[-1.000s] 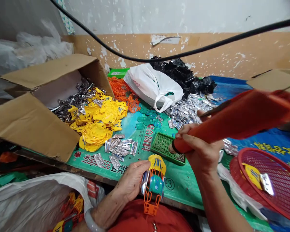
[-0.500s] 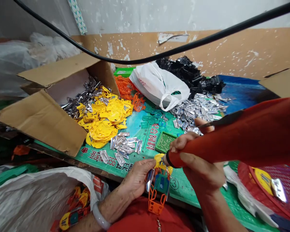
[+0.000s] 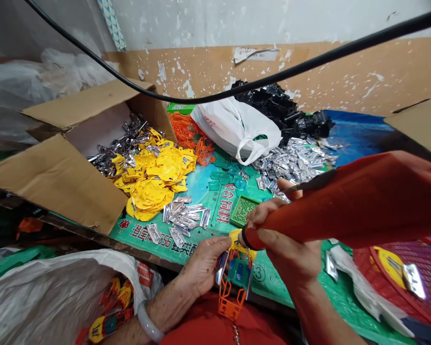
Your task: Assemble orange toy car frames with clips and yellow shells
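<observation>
Head view: both my hands are closed on their work at the near edge of the green printed table cover (image 3: 273, 273).

My left hand (image 3: 203, 268) is curled shut around a small toy assembly of orange lattice frame, teal body and yellow cap (image 3: 236, 280), held upright just over my lap. My right hand (image 3: 290, 242) is wrapped tight around the long orange-red powered screwdriver (image 3: 345, 211), its black tip set against the yellow cap. Just beyond lies a small green perforated tray (image 3: 244, 211), with loose shiny silver metal plates (image 3: 183, 218) to its left. Further left, yellow plastic pieces (image 3: 158, 175) spill from an open brown cardboard box (image 3: 57, 177). A white plastic bag (image 3: 237, 127) sits farther back, and a red mesh basket (image 3: 409, 282) is at my right.
</observation>
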{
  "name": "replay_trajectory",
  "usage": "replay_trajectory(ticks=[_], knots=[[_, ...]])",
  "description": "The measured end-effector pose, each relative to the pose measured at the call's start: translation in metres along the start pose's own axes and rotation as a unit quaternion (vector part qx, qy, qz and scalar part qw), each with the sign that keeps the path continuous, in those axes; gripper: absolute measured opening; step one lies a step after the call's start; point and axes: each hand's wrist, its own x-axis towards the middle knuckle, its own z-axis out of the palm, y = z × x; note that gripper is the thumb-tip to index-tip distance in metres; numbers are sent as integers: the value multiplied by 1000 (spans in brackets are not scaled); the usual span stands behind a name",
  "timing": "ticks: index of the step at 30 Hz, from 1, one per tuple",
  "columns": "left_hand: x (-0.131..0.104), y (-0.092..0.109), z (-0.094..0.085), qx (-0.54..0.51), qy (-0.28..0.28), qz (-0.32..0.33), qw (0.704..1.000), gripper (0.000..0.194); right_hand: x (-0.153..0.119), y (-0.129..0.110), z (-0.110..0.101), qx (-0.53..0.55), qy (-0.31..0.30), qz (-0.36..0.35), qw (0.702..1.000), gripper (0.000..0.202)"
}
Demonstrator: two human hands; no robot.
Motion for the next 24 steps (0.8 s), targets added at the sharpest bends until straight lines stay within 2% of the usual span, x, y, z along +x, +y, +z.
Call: replay_trajectory(ticks=[11,17,24], knots=[[3,-1,0,-67,-17,-26,997,16,1,-1,-1,9,5,-14,1000,63],[3,3,6,-124,-24,-98,987,9,-1,-2,-2,-5,4,-14,1000,63],[3,7,9,-128,-34,-113,985,7,-2,-5,-1,-10,1,-18,1000,60]])
